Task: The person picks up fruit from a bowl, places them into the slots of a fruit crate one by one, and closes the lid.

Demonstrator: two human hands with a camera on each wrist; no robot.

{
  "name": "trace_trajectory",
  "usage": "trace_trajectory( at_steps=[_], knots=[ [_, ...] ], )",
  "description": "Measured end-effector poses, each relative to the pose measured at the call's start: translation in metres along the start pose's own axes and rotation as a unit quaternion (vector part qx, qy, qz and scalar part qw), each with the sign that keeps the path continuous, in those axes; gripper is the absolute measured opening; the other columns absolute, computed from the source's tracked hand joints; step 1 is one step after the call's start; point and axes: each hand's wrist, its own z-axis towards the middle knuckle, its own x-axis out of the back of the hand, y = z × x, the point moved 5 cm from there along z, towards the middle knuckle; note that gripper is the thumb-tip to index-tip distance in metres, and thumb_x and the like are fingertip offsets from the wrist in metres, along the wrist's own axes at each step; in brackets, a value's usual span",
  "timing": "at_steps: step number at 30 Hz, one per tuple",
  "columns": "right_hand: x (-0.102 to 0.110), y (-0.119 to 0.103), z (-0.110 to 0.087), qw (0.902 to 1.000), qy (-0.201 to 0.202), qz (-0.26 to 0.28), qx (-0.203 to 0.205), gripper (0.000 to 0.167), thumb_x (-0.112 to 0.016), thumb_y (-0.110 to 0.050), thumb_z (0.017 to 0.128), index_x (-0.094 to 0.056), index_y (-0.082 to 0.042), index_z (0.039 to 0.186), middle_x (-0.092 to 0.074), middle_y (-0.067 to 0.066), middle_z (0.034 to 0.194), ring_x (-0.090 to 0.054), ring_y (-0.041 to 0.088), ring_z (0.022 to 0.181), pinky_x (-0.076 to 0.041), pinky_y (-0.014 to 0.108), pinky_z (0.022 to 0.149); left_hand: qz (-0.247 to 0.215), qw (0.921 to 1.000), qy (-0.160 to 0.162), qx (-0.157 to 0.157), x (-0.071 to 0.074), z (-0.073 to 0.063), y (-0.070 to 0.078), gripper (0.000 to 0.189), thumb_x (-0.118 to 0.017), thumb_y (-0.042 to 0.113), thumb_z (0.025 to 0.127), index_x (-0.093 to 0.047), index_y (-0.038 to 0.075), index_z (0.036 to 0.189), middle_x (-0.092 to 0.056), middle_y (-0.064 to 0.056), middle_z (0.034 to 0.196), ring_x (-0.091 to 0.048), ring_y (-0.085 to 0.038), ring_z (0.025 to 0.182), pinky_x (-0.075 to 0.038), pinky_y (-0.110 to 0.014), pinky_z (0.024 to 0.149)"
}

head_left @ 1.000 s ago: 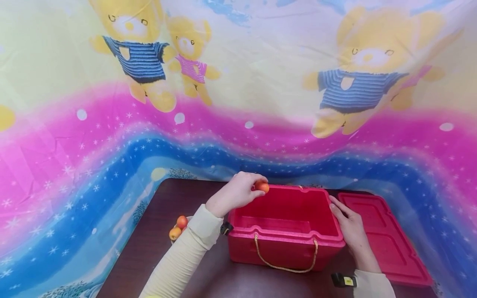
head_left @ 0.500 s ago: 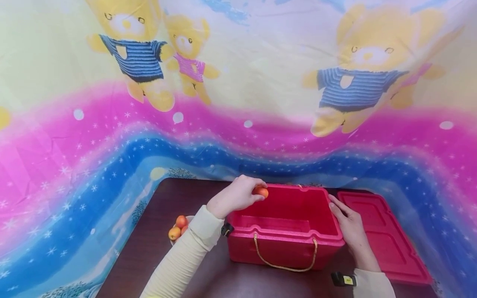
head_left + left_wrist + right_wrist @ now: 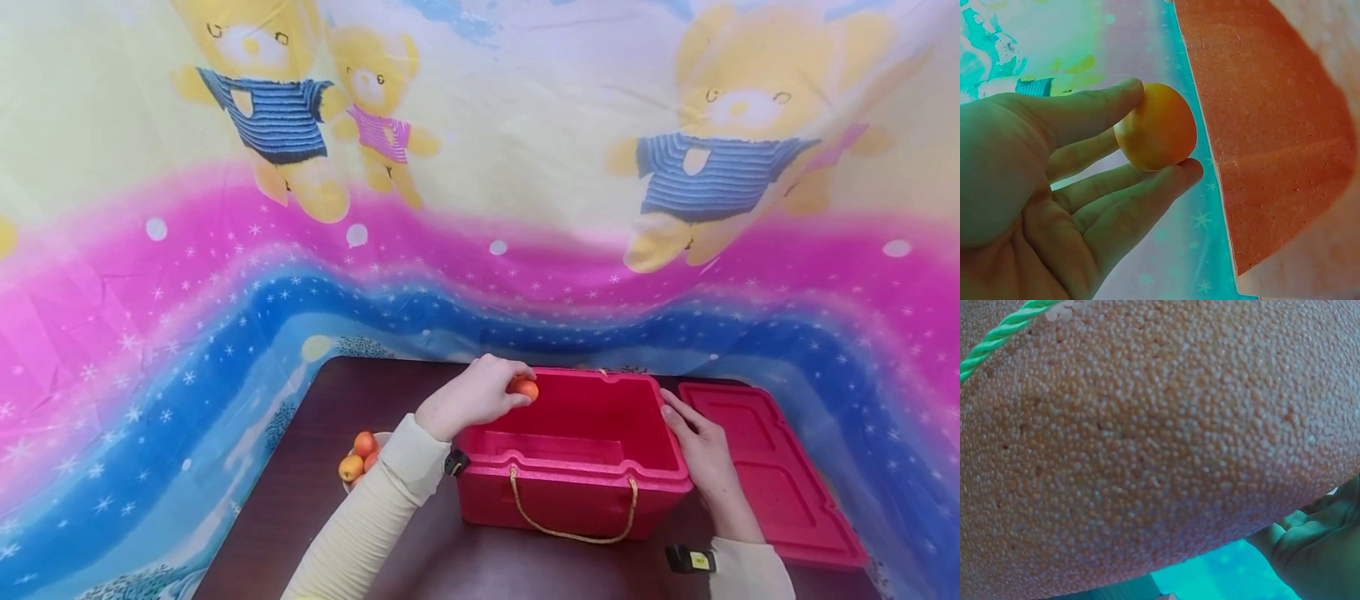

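Note:
My left hand [image 3: 480, 392] pinches a small orange-red fruit [image 3: 527, 390] between thumb and fingertips, over the left side of the red foam box [image 3: 570, 504]. The left wrist view shows this smooth, round fruit [image 3: 1163, 128] at the fingertips, beside the box wall [image 3: 1272, 144]. The lidless box has a looped rope handle [image 3: 573, 535] on its front. My right hand [image 3: 705, 462] rests against the box's right side, fairly straight fingers reaching the rim. Up close in the right wrist view, the grainy wall [image 3: 1147, 444] covers most of the frame, and the right hand [image 3: 1322, 550] lies at its edge.
Several similar fruits [image 3: 350, 467] sit in a pale bowl [image 3: 385, 437] left of the box, partly behind the left sleeve. The red lid [image 3: 780, 475] lies on the dark table [image 3: 300, 533] to the right. A bear-print cloth [image 3: 495, 183] hangs behind.
The left hand has dipped very slightly with the fruit still in its fingers. The right hand stays at the box's side. The view has shifted slightly.

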Motion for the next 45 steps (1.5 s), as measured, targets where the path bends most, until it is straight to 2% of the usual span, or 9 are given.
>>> trace_trajectory(
  at_steps=[9, 14, 22, 25, 31, 32, 38, 39, 45],
  knots=[
    [-0.001, -0.001, 0.000, 1.0000, 0.001, 0.001, 0.000, 0.066, -0.052, -0.055, 0.100, -0.037, -0.025, 0.157, -0.042, 0.023, 0.155, -0.056, -0.015, 0.093, -0.057, 0.020, 0.078, 0.000, 0.9999, -0.015, 0.003, -0.002, 0.000, -0.003, 0.046, -0.078, 0.026, 0.090, -0.066, 0.013, 0.133, -0.073, -0.002, 0.111, -0.068, -0.010, 0.087, -0.057, -0.027, 0.084],
    [-0.001, -0.002, 0.000, 1.0000, 0.001, 0.001, -0.001, 0.067, -0.052, -0.055, 0.100, -0.037, -0.024, 0.158, -0.043, 0.022, 0.154, -0.057, -0.015, 0.092, -0.058, 0.020, 0.078, -0.007, 0.9999, -0.012, 0.003, -0.002, 0.000, -0.006, 0.046, -0.078, 0.026, 0.090, -0.066, 0.013, 0.132, -0.073, -0.001, 0.111, -0.068, -0.010, 0.089, -0.057, -0.027, 0.085],
    [-0.001, -0.002, 0.000, 1.0000, 0.001, 0.001, -0.002, 0.067, -0.052, -0.055, 0.100, -0.036, -0.024, 0.158, -0.043, 0.023, 0.154, -0.058, -0.015, 0.091, -0.058, 0.022, 0.078, -0.018, 0.9998, -0.002, -0.003, 0.000, -0.004, -0.011, 0.046, -0.078, 0.024, 0.090, -0.066, 0.011, 0.133, -0.072, -0.007, 0.118, -0.071, -0.019, 0.098, -0.057, -0.031, 0.089],
    [-0.001, -0.002, 0.000, 1.0000, 0.001, 0.000, -0.001, 0.068, -0.052, -0.055, 0.100, -0.036, -0.023, 0.158, -0.043, 0.023, 0.154, -0.058, -0.015, 0.091, -0.058, 0.022, 0.078, -0.013, 0.9997, 0.018, -0.008, 0.003, -0.007, -0.015, 0.046, -0.078, 0.023, 0.090, -0.066, 0.010, 0.133, -0.072, -0.006, 0.121, -0.070, -0.021, 0.103, -0.056, -0.033, 0.093],
    [-0.001, 0.000, 0.000, 1.0000, 0.001, -0.004, -0.002, 0.069, -0.052, -0.055, 0.100, -0.036, -0.022, 0.158, -0.043, 0.023, 0.154, -0.057, -0.015, 0.091, -0.058, 0.022, 0.078, -0.003, 0.9975, 0.071, 0.004, 0.011, -0.018, -0.028, 0.046, -0.078, 0.025, 0.090, -0.067, 0.013, 0.132, -0.069, -0.003, 0.126, -0.066, -0.022, 0.115, -0.052, -0.040, 0.100],
    [0.000, 0.000, 0.000, 1.0000, 0.002, -0.003, -0.002, 0.069, -0.052, -0.055, 0.100, -0.036, -0.022, 0.158, -0.043, 0.023, 0.154, -0.057, -0.015, 0.091, -0.058, 0.022, 0.078, -0.005, 0.9967, 0.080, 0.008, 0.013, -0.021, -0.031, 0.045, -0.078, 0.025, 0.090, -0.067, 0.013, 0.132, -0.069, -0.004, 0.127, -0.068, -0.022, 0.110, -0.054, -0.040, 0.098],
    [-0.001, 0.000, 0.000, 1.0000, 0.002, -0.001, 0.000, 0.069, -0.052, -0.056, 0.100, -0.036, -0.023, 0.158, -0.043, 0.024, 0.154, -0.058, -0.015, 0.091, -0.058, 0.022, 0.078, 0.016, 0.9867, 0.158, 0.034, 0.020, -0.036, -0.055, 0.039, -0.078, 0.024, 0.090, -0.070, 0.014, 0.127, -0.066, -0.006, 0.133, -0.066, -0.026, 0.117, -0.053, -0.042, 0.100],
    [-0.001, -0.001, 0.000, 1.0000, 0.002, 0.000, 0.000, 0.069, -0.052, -0.056, 0.100, -0.036, -0.023, 0.158, -0.043, 0.024, 0.154, -0.058, -0.015, 0.091, -0.058, 0.022, 0.078, 0.020, 0.9845, 0.169, 0.042, 0.021, -0.039, -0.060, 0.039, -0.078, 0.024, 0.090, -0.070, 0.015, 0.127, -0.065, -0.007, 0.134, -0.062, -0.026, 0.125, -0.050, -0.044, 0.103],
    [0.000, -0.001, 0.000, 1.0000, 0.001, 0.000, 0.001, 0.069, -0.052, -0.056, 0.100, -0.036, -0.023, 0.158, -0.042, 0.024, 0.154, -0.058, -0.014, 0.091, -0.058, 0.022, 0.078, 0.012, 0.9732, 0.211, 0.091, 0.030, -0.059, -0.090, 0.042, -0.077, 0.024, 0.091, -0.068, 0.013, 0.131, -0.061, -0.011, 0.140, -0.057, -0.032, 0.131, -0.046, -0.056, 0.105]
  ],
)
